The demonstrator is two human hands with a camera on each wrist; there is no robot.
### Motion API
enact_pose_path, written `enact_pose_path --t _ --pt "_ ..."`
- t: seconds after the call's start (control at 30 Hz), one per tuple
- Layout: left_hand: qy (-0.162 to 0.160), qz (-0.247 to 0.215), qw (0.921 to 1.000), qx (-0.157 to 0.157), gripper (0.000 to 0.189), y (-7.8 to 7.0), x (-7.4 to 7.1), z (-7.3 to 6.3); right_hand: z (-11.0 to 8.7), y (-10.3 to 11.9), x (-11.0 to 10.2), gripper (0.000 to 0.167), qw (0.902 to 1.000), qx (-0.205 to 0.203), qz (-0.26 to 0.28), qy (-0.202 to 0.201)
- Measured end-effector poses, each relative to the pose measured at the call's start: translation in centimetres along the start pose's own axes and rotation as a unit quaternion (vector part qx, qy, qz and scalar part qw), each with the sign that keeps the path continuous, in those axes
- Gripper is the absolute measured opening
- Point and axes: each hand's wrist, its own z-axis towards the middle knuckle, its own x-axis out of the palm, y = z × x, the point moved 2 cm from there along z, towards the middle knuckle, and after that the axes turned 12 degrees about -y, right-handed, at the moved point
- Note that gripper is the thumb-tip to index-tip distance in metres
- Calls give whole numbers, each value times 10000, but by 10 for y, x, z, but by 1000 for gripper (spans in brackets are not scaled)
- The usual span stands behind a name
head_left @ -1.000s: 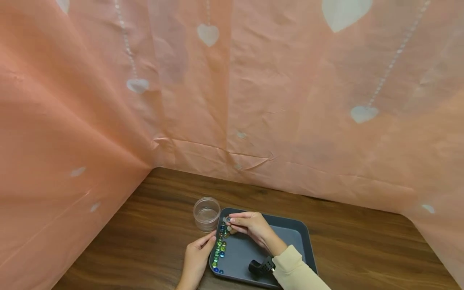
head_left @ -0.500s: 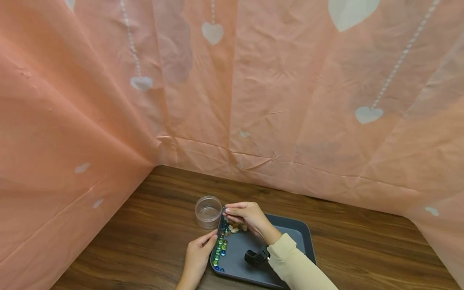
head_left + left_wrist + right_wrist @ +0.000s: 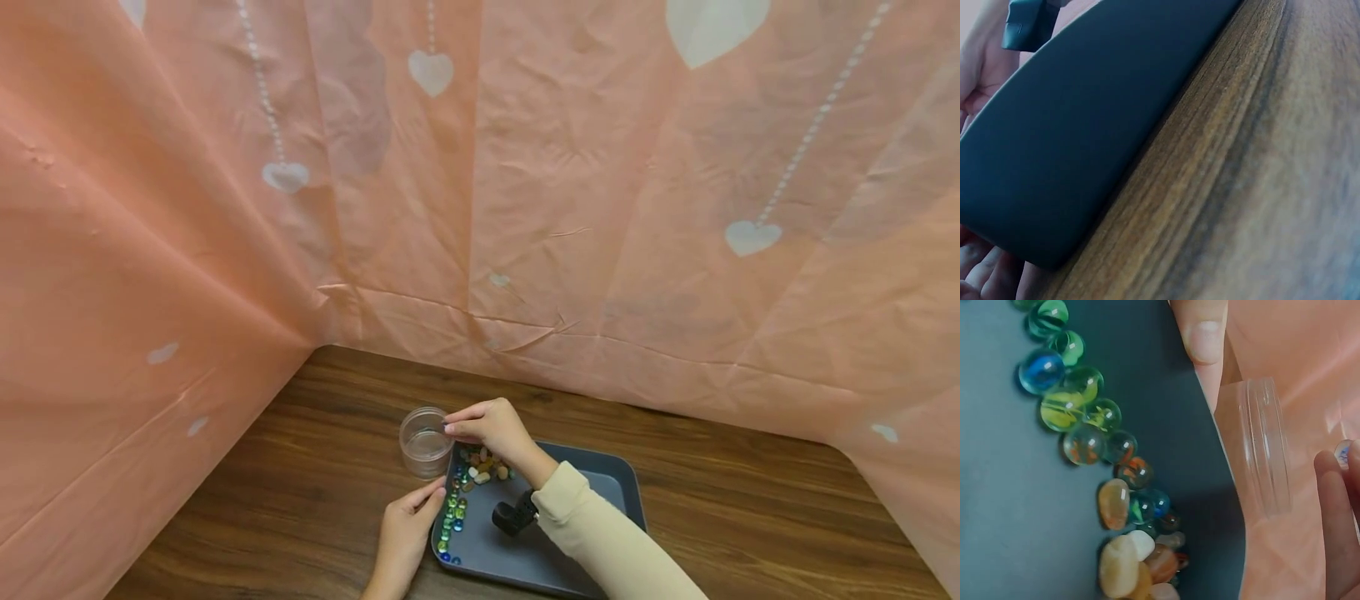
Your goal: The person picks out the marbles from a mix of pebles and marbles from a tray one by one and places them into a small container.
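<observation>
My right hand (image 3: 495,429) pinches a clear marble (image 3: 1342,452) with a bluish swirl between thumb and fingertips, right at the rim of a clear round plastic jar (image 3: 422,454). The jar stands on the table past the tray's far left corner. With thumb and fingers my left hand (image 3: 405,529) grips the left edge of a dark grey tray (image 3: 517,558). Inside the tray, glass marbles (image 3: 1063,409) in green, yellow and blue line the left side. Smooth pebbles (image 3: 1119,569) in cream, white and brown gather in its far left corner.
A black wrist camera (image 3: 513,517) on my right wrist hangs over the tray. The wooden table (image 3: 300,467) runs back to a peach curtain (image 3: 540,208) with heart prints, which also closes off the left side.
My right hand has lifted from the tray's far left corner and moved up and left to the jar's rim, carrying the marble. The left hand stays on the tray edge.
</observation>
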Motion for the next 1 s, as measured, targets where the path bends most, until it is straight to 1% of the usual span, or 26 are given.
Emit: enact_pose_path --t 0.1,0.2,0.27,0.4,0.47,0.67,0.73,0.87,1.0 --pt "-27 -7 10000 8 25 0 0 0 3 5 3 18 9968 -424 -681 -59" --pt "-32 11 10000 8 24 0 -1 1 7 12 6 16 9872 -866 -1335 -129" --pt "-26 43 10000 -3 24 0 -1 1 9 15 9 14 9807 -1072 -1625 -165" --pt "30 -28 10000 -70 25 0 -2 0 12 21 15 12 9760 -1242 -1783 -162" --pt "52 -99 9999 -46 25 0 -2 0 13 24 18 12 9735 -1350 -1841 -130" --pt "29 -167 9998 91 26 -1 -1 0 11 28 25 8 9508 -1888 -2455 102" --pt "31 -171 9998 51 25 0 -1 0 11 27 27 9 9467 -1943 -2560 200" --pt "107 -251 9995 -128 27 1 1 2 12 26 30 11 9380 -2114 -2726 337" --pt "133 -320 9993 -166 27 2 2 3 13 27 32 10 9283 -2366 -2840 392"
